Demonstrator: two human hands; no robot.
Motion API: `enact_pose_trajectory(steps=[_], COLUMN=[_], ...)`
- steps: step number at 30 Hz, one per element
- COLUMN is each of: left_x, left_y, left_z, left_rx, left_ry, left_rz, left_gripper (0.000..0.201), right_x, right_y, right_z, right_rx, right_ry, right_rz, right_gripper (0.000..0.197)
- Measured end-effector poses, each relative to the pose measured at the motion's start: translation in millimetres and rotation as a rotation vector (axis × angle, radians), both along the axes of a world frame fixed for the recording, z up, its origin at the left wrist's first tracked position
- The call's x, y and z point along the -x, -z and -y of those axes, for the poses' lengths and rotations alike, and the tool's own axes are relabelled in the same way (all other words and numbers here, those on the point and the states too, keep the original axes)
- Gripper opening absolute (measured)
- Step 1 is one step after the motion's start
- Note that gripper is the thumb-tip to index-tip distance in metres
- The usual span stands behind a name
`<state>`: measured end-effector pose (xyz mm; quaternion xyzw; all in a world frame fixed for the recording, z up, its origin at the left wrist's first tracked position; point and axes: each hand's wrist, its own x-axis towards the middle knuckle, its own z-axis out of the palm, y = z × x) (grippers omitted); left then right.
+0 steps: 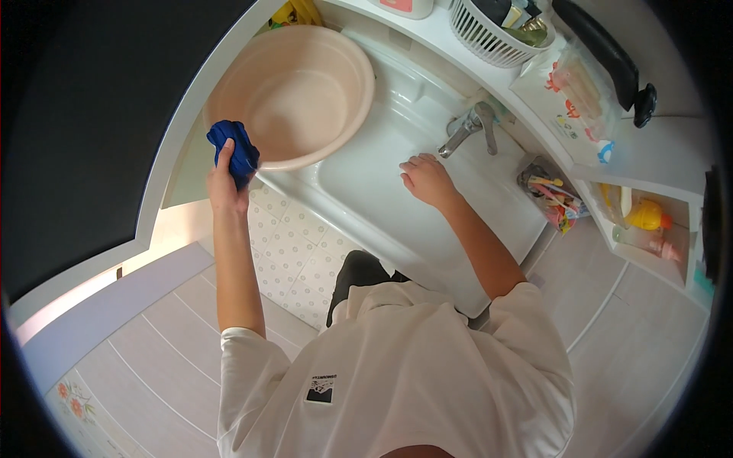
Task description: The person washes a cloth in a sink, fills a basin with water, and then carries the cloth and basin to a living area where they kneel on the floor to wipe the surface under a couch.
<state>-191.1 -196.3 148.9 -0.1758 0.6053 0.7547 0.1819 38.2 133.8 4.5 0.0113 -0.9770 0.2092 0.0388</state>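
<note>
My left hand (pixel 227 187) grips a bunched dark blue cloth (pixel 235 153), with the thumb pressed over it. Hand and cloth are at the near left rim of a large pale pink basin (pixel 301 91), which looks bare inside. My right hand (pixel 427 179) hangs over the white sink (pixel 366 183), its back up and its fingers curled in. I see nothing in it, though the palm side is hidden. Just beyond those fingers is the spout of a chrome faucet (pixel 469 130).
A white shelf (pixel 657 149) curves along the far and right side, bearing a white plastic basket (pixel 500 38) and a black-handled item (pixel 611 53). Right of the faucet stands a clear container of toothbrushes (pixel 553 191). Bottles lie in a cubby (pixel 649 221). A dark panel (pixel 99 137) borders the left.
</note>
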Motion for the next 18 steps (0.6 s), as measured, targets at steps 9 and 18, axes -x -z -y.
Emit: enact_pose_trajectory(steps=[9,18], left_x=[-21.2,-73.8], left_y=[-6.9,-22.9], left_z=[-4.5,-2.9], left_rx=[-0.093,-0.015], left_ry=[-0.025,0.052], left_rz=[-0.097,-0.023], left_gripper=[0.047,0.049], right_x=[2.1,-17.3], right_y=[22.4,22.8], right_z=[4.7,13.1], right_rx=[0.846,1.180], right_ry=[0.375,0.739], right_rz=[-0.036,0.016], right_gripper=[0.016,0.017])
